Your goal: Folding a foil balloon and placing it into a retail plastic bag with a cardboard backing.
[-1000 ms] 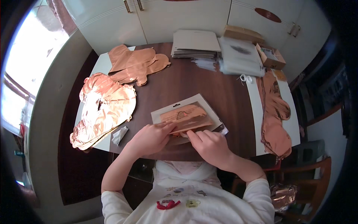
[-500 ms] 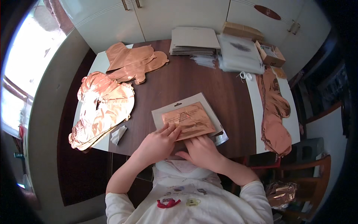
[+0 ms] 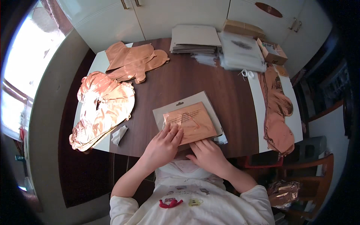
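A folded rose-gold foil balloon [image 3: 200,125], printed with small lines and a thin outline, lies on a grey-white card [image 3: 168,109] with a hang hole near its far edge. My left hand [image 3: 164,141] rests on the balloon's near left part, fingers stretched out and spread. At the near edge of the balloon is my right hand [image 3: 206,152], its fingers extended against that edge and its thumb apart; the fingertips are partly hidden. A shiny silvery strip [image 3: 221,139] sticks out under the card's right corner.
Foil balloons [image 3: 105,101] and flat foil shapes [image 3: 131,62] lie left. At the back are stacked cards [image 3: 195,35], clear plastic bags [image 3: 242,52] and a small box [image 3: 272,52]. White scissors [image 3: 247,74] lie near a long foil piece [image 3: 277,112]; crumpled white paper [image 3: 119,135] lies left.
The folded balloon's near part looks smoother and flatter. My left fingers have spread a little, and my right hand has shifted slightly toward me and to the right.
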